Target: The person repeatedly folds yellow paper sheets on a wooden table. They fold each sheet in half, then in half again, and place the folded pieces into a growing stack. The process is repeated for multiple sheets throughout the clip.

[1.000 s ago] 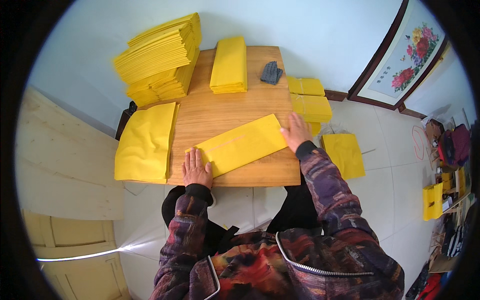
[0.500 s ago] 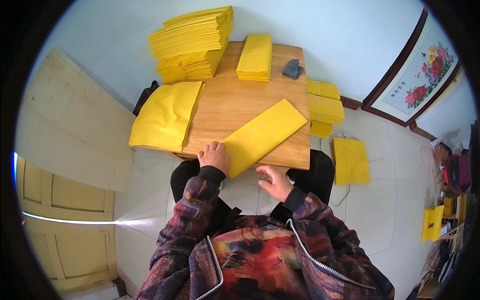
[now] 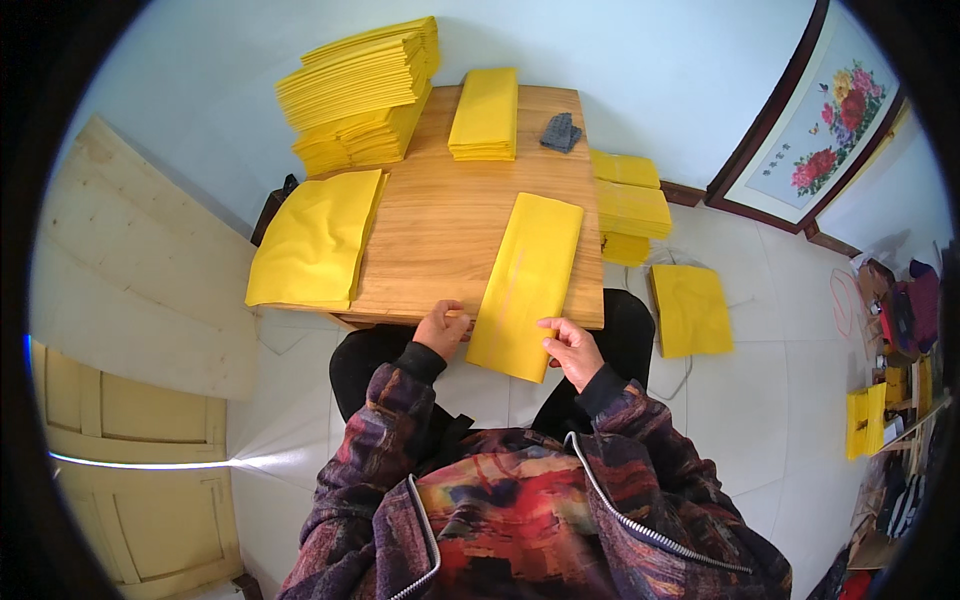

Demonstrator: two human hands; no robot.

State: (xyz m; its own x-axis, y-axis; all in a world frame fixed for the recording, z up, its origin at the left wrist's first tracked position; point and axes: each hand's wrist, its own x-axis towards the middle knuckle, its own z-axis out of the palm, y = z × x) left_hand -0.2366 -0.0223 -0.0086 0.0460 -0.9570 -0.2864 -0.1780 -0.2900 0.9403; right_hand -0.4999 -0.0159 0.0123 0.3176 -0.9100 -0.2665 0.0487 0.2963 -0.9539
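Note:
A long folded yellow paper sheet (image 3: 527, 284) lies lengthwise on the wooden table (image 3: 445, 225), its near end hanging over the front edge. My left hand (image 3: 443, 328) grips its near left edge at the table rim. My right hand (image 3: 570, 349) pinches the near right corner below the table edge. Both sleeves are dark and patterned.
A large yellow sheet pile (image 3: 318, 240) overhangs the table's left side. Tall yellow stacks (image 3: 360, 90) stand at the far left, a smaller stack (image 3: 487, 113) at the far middle, a dark grey object (image 3: 561, 132) beside it. More yellow stacks (image 3: 628, 205) and a sheet (image 3: 692, 310) lie right.
The folded sheet has swung from slanting across the table to lengthwise and been pulled toward me over the front edge. My right hand moved from its far end to its near corner.

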